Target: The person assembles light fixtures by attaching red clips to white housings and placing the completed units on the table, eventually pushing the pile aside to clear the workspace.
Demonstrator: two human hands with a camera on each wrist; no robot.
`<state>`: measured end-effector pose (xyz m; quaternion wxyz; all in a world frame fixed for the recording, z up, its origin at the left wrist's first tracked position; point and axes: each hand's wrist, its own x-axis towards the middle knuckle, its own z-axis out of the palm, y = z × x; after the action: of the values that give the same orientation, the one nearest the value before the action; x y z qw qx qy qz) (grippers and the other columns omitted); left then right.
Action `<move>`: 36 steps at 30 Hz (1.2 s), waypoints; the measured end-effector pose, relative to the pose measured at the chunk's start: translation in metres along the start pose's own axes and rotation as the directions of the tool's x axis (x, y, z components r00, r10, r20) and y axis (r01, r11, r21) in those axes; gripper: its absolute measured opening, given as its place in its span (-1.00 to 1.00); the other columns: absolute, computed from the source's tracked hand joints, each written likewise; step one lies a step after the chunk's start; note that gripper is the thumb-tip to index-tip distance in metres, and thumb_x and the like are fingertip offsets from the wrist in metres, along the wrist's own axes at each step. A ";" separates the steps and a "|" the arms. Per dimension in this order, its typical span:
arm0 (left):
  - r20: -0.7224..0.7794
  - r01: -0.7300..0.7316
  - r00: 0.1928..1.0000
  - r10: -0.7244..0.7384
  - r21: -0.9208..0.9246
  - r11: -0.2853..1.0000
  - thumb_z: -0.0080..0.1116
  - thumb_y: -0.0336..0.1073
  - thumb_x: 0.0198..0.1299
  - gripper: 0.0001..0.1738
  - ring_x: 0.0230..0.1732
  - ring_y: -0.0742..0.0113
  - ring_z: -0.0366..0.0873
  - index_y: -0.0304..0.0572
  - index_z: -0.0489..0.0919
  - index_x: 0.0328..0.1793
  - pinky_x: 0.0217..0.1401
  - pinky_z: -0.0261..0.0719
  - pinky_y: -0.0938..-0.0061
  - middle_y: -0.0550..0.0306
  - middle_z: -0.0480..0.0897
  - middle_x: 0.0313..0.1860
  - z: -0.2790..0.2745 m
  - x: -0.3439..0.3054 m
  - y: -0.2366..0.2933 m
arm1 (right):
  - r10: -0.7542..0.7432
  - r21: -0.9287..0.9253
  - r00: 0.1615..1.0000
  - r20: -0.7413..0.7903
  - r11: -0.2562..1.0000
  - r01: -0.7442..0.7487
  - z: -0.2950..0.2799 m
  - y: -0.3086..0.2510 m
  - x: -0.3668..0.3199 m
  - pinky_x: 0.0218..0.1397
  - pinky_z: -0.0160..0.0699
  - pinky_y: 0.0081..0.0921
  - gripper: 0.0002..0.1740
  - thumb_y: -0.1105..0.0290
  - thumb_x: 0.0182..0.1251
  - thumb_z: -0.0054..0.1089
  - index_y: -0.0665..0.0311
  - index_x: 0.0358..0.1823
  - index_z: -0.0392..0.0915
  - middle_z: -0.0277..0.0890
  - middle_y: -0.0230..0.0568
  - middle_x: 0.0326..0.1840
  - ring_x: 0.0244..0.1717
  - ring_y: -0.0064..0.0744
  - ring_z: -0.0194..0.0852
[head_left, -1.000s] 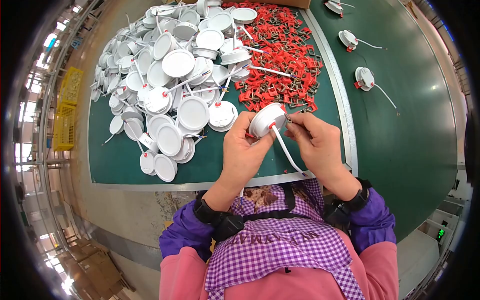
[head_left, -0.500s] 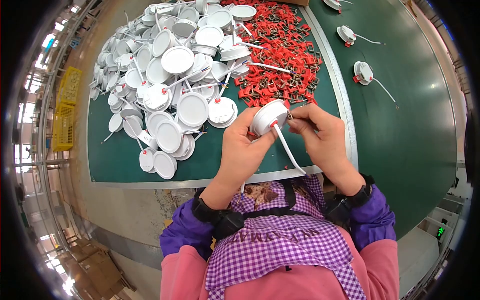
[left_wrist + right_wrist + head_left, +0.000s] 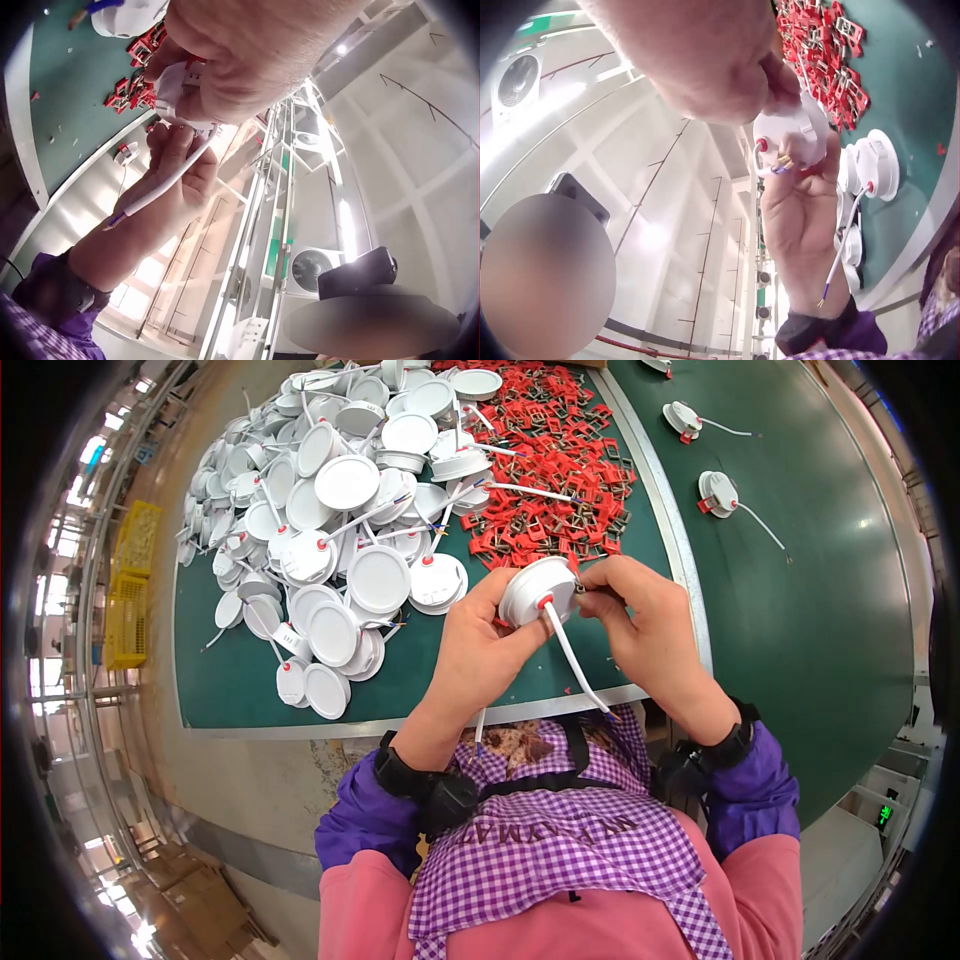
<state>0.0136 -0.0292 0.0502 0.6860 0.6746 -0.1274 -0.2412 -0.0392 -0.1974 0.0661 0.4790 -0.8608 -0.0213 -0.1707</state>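
My left hand (image 3: 480, 645) grips a round white downlight (image 3: 528, 588) by its side, tilted above the front of the green table. A white cable (image 3: 568, 650) hangs from its red grommet towards the table edge. At the lamp's right side my right hand (image 3: 650, 615) pinches a small red-and-metal spring clip (image 3: 579, 587) between thumb and forefinger, right at the rim. Those fingertips partly hide the clip. In the right wrist view the lamp's back (image 3: 791, 135) faces the camera, with the left palm behind it. Another white cable (image 3: 480, 728) hangs below my left hand.
A heap of white downlights (image 3: 345, 482) covers the table's left side. Beside it lies a pile of red spring clips (image 3: 560, 470). Past a metal rail (image 3: 690, 590), several lamps (image 3: 718, 493) with clips lie spaced along a green belt (image 3: 800, 630).
The lamps on the right-hand belt have slid away towards the far end. The held downlight stays nearly in place, while my right fingers shift slightly at the clip.
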 end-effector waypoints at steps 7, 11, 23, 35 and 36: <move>0.074 -0.114 0.991 0.116 -0.035 0.993 0.32 -0.53 0.00 -0.58 -0.19 0.52 0.55 -0.29 0.50 0.04 -0.12 0.54 0.59 0.21 0.59 -0.19 -0.008 0.009 0.028 | 0.250 0.348 0.964 0.094 0.899 -0.267 -0.020 -0.014 0.020 -0.28 0.51 -0.58 -0.51 0.55 0.10 0.27 0.35 0.08 0.35 0.51 -0.27 -0.14 -0.32 -0.52 0.56; 0.129 -0.202 0.972 0.198 0.020 0.979 0.31 -0.53 0.01 -0.58 -0.18 0.52 0.55 -0.31 0.50 0.04 -0.11 0.54 0.59 0.19 0.59 -0.17 -0.009 0.018 0.052 | 0.225 0.501 0.955 0.192 0.815 -0.293 -0.033 -0.025 0.035 -0.32 0.49 -0.64 -0.50 0.55 0.13 0.25 0.40 0.12 0.34 0.52 -0.16 -0.14 -0.31 -0.59 0.55; 0.255 -0.355 0.927 0.275 0.355 0.865 0.12 -0.50 0.17 -0.51 0.08 0.23 0.51 -0.35 0.36 0.26 0.13 0.46 0.38 -0.04 0.53 0.08 -0.007 0.018 0.027 | 0.386 0.312 0.915 0.118 0.860 -0.403 -0.086 0.048 0.009 -0.46 0.47 -0.67 -0.61 0.48 0.24 0.14 0.47 0.09 0.40 0.54 -0.22 -0.20 -0.49 -0.64 0.43; 0.399 -0.392 0.914 0.078 0.815 0.426 0.27 -0.61 -0.17 -0.16 0.32 -0.17 0.22 -0.38 0.21 0.35 0.33 0.27 0.19 -0.24 0.21 0.33 -0.033 -0.027 0.001 | -0.076 -0.516 0.982 0.173 0.842 0.156 -0.093 0.074 0.002 -0.15 0.49 -0.34 -0.82 0.56 0.10 0.05 0.28 -0.23 0.52 0.49 -0.13 -0.18 -0.21 -0.12 0.49; 0.380 -0.393 0.918 0.112 0.837 0.381 0.27 -0.60 -0.16 -0.16 0.32 -0.18 0.22 -0.39 0.20 0.35 0.34 0.25 0.19 -0.24 0.23 0.32 -0.030 -0.025 -0.001 | -0.042 -0.485 0.931 0.363 0.844 0.227 -0.073 0.061 0.004 -0.11 0.49 -0.31 -0.79 0.58 0.06 0.03 0.25 -0.24 0.50 0.45 -0.14 -0.20 -0.14 -0.13 0.48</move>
<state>0.0069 0.0096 0.0516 0.2224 0.8691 -0.4272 -0.1130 -0.0428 -0.2915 0.0522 0.2046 -0.9703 -0.1177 -0.0532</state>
